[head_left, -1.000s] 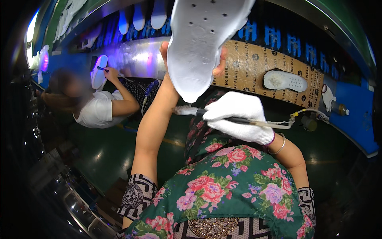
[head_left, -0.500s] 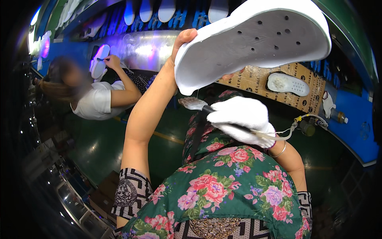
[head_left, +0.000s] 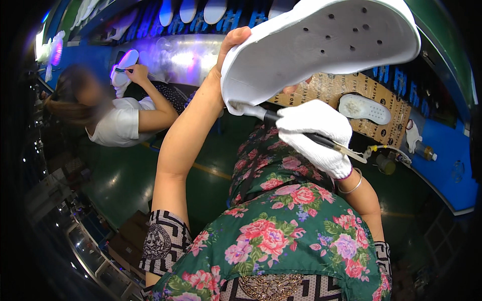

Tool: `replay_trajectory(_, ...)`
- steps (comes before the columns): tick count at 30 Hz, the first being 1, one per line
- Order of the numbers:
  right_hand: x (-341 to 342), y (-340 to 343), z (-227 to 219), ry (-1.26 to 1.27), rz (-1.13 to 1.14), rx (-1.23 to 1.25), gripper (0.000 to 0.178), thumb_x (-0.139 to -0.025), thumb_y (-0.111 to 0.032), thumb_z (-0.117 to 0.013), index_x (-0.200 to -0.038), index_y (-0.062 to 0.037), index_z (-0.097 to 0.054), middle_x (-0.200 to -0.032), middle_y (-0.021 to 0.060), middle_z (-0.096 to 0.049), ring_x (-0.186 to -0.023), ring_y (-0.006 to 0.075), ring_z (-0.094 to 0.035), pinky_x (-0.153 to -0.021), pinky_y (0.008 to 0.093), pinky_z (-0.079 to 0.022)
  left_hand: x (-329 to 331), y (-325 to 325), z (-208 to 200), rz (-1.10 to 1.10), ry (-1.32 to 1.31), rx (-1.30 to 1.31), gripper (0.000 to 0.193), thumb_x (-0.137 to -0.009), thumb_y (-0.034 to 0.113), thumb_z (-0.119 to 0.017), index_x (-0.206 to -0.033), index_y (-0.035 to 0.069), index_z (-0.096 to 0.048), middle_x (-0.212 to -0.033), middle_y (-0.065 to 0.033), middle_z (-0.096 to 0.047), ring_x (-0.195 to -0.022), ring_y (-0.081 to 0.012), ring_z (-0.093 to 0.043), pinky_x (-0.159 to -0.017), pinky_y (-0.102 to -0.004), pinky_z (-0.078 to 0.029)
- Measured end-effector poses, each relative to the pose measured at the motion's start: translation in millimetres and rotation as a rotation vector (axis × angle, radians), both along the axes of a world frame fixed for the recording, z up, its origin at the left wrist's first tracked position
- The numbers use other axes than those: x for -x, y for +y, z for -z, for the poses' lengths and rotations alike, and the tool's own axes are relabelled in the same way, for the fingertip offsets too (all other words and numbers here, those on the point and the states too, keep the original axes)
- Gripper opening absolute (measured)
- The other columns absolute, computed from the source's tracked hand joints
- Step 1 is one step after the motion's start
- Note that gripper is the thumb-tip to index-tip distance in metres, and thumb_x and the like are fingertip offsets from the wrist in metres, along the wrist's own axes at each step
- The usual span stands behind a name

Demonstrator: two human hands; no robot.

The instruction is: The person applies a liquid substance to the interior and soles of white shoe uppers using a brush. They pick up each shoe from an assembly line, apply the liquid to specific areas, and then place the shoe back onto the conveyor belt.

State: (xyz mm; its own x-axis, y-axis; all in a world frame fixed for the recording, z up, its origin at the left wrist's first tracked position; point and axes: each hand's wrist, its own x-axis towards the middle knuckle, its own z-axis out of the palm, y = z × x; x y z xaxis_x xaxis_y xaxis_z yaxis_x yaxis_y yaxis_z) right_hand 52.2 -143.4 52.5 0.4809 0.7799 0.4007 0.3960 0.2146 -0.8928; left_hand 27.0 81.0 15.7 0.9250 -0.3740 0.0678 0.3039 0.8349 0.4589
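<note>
Risen since the last glimpse: the brush (head_left: 263, 116), whose bristles hung just below the white shoe sole (head_left: 281, 65) and now touch the inside of its rim at the narrow end. Hardly any shift shows in the sole itself.

From where I stand, the bare left grip (head_left: 232, 45) has hold of that sole, fingers over its left edge near the narrow end and more fingertips peeping past its lower edge; the palm is hidden behind it. Its wide, holed end juts well out to the right of this hand. The left forearm runs steeply up to the sole, elbow slightly bent.

Just below the sole, the gloved right grip (head_left: 317, 135) is closed around the brush's black handle, knuckles up, the brush pointing left to the narrow end. That forearm slants up leftward toward the sole from a bent elbow.

Below the sole's wide end, a grey-white perforated sole (head_left: 365, 108) lies on a cardboard-covered desk (head_left: 326, 88).
</note>
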Motion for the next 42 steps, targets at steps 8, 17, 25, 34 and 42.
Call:
replay_trajectory(8, 6, 5, 5, 0.236, 0.088, 0.098, 0.017, -0.079, -0.005, -0.077, -0.096, -0.006, -0.075, -0.092, 0.0077, -0.072, -0.081, 0.0184, -0.068, -0.073, 0.0295, -0.054, -3, -4, 4, -0.019, 0.124, 0.181, 0.094, -0.069, 0.066, -0.068, -0.142, 0.01, -0.045, -0.134, -0.0223, -0.044, -0.114, -0.0392, -0.046, -0.077, -0.0463, -0.046)
replay_trajectory(17, -22, 3, -7, 0.34, 0.113, 0.162, 0.017, -0.079, -0.004, -0.076, -0.096, -0.0025, -0.075, -0.09, 0.0096, -0.072, -0.078, 0.0167, -0.067, -0.071, 0.0282, -0.053, 14, -14, 25, -0.302, 0.172, 0.118, 0.082, -0.09, 0.058, -0.046, -0.148, 0.001, -0.033, -0.131, -0.0279, -0.054, -0.11, -0.0412, -0.061, -0.084, -0.052, -0.056)
replay_trajectory(25, -89, 12, -4, -0.299, 0.462, 0.056, 0.019, -0.08, -0.002, -0.072, -0.098, -0.0074, -0.073, -0.092, 0.0085, -0.071, -0.08, 0.0207, -0.068, -0.072, 0.0289, -0.054, 45, -64, 39, -0.278, 0.322, 0.168, 0.085, -0.086, 0.066, -0.047, -0.143, 0.004, -0.04, -0.117, -0.0242, -0.055, -0.091, -0.0362, -0.059, -0.077, -0.0468, -0.049)
replay_trajectory(34, -4, 8, 15, -0.244, -0.065, 0.046, 0.029, -0.075, -0.002, -0.075, -0.102, -0.0121, -0.073, -0.087, 0.0076, -0.07, -0.076, 0.0233, -0.069, -0.07, 0.0301, -0.055, 43, -38, 48, -0.36, 0.334, 0.308, 0.086, -0.084, 0.065, -0.051, -0.146, 0.008, -0.036, -0.122, -0.0264, -0.05, -0.091, -0.038, -0.054, -0.073, -0.0475, -0.048)
replay_trajectory(42, -9, 7, 1, 0.385, -0.158, 0.224, 0.014, -0.08, -0.001, -0.075, -0.094, -0.0025, -0.074, -0.09, 0.0093, -0.071, -0.079, 0.016, -0.067, -0.072, 0.0286, -0.053, 20, 0, 20, -0.392, 0.062, 0.054, 0.092, -0.08, 0.067, -0.055, -0.146, 0.006, -0.036, -0.118, -0.0254, -0.053, -0.087, -0.0358, -0.058, -0.071, -0.0439, -0.049)
